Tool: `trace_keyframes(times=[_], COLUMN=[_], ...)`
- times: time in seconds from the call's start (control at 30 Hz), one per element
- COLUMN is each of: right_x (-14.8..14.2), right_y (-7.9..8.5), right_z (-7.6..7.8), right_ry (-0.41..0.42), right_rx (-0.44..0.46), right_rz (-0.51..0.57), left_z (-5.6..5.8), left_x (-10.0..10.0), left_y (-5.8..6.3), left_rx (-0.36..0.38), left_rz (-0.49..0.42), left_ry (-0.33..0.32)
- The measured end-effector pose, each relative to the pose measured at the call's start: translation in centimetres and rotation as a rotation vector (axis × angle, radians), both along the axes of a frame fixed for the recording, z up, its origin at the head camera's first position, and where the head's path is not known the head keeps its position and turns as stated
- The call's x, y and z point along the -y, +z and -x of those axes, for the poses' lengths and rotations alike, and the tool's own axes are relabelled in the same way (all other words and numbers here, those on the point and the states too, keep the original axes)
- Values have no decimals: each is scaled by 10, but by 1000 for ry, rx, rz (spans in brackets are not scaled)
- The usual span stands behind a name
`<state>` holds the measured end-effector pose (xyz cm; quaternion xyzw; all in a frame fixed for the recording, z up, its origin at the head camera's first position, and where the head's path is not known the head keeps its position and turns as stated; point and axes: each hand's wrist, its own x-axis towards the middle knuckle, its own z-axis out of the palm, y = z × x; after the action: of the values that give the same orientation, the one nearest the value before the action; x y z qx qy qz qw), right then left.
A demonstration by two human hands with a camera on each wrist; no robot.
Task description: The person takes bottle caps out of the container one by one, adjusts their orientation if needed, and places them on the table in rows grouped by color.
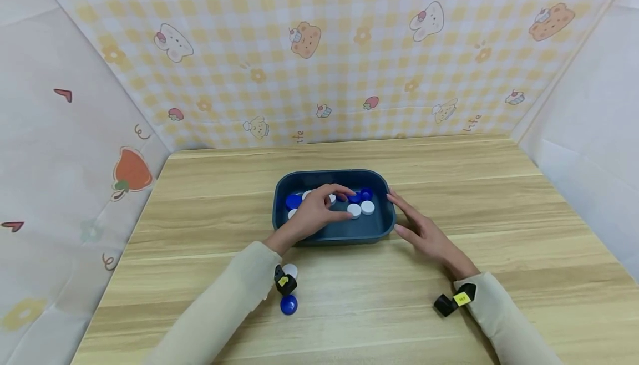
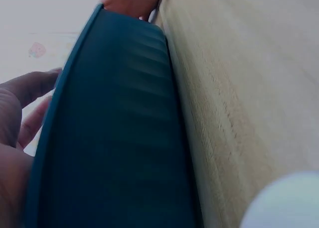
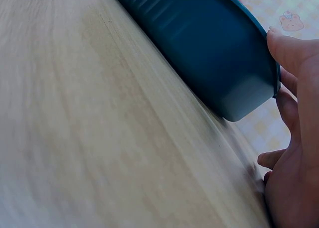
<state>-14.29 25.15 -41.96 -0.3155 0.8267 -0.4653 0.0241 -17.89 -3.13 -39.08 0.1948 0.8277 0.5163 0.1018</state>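
A dark teal rectangular box [image 1: 349, 240] sits on the table with several blue and white bottle caps in it. My left hand [image 1: 319, 209] reaches over its near wall, thumb and fingers spread apart above the caps. Close to the thumb tip lies a white cap [image 1: 354, 211]; a blue cap [image 1: 354, 197] is by the fingertips. Some caps are partly hidden under this hand. At the box's right end, my right hand [image 1: 424, 234] touches the rim with extended fingers and thumb. The right wrist view shows those fingers [image 3: 289, 49] against the rim.
Outside the box, near the left cuff, a white cap [image 1: 290, 270] and a blue cap [image 1: 288, 304] lie on the wooden table [image 1: 499, 198]. A yellow checked cloth [image 1: 349, 76] hangs behind the table, with pale cloth at both sides.
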Motion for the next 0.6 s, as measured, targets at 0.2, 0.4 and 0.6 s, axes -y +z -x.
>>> trace_keyframes(times=[0.2, 0.4, 0.6], right_x=[0, 0, 0], right_y=[0, 0, 0], right_z=[0, 0, 0], right_ry=[6, 10, 5], right_rx=[3, 2, 9], right_rz=[2, 2, -1], left_z=[11, 18, 18], left_x=[-8, -13, -19], left_y=[-7, -14, -16], left_rx=[53, 68, 1], left_rz=[2, 13, 171], left_ry=[8, 19, -1])
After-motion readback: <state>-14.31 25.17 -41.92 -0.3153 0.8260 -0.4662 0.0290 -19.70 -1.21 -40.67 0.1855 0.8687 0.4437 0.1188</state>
